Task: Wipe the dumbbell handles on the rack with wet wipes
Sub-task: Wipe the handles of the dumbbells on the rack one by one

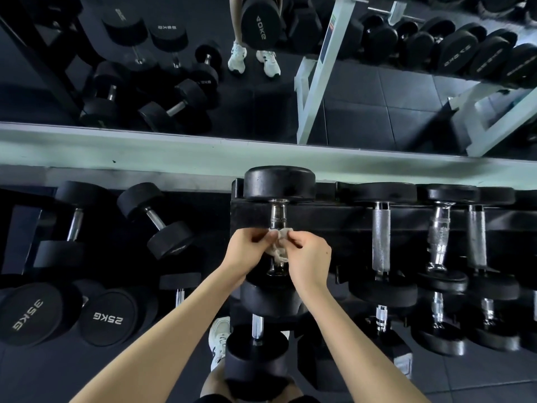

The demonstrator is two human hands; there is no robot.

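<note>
Left hand (243, 251) and right hand (308, 258) both pinched the limp, light wipe (279, 248) around the rigid, knurled handle (278, 214).

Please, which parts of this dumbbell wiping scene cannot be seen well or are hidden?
Head view, handle: its middle is covered by the wipe and both hands, so how far the wipe wraps it is unclear.
Head view, left hand and right hand: their fingertips are buried in the wipe's folds.
Head view, rack: cut off by the right edge.
</note>
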